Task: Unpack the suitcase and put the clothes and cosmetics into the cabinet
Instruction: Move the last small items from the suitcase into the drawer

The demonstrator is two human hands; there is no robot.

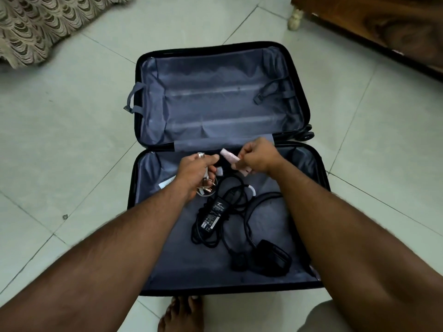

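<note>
A black suitcase (302, 97) lies open flat on the tiled floor, its grey lining showing in both halves. Over the near half, my left hand (194, 173) grips a bunch of small cosmetic items: a silver-capped bottle (201, 155) and other small pieces poking out below the fingers. My right hand (257, 155) pinches pale pink cosmetic tubes (231, 158), one pointing toward my left hand. Both hands hover just in front of the suitcase's hinge. The far half holds no loose items, only its straps.
In the near half lie a black power adapter (214, 213) with tangled cables and black headphones (268, 255). A wooden cabinet (393, 29) stands at the back right, a patterned cloth (36, 25) at the back left. My bare foot (181, 315) is by the near edge.
</note>
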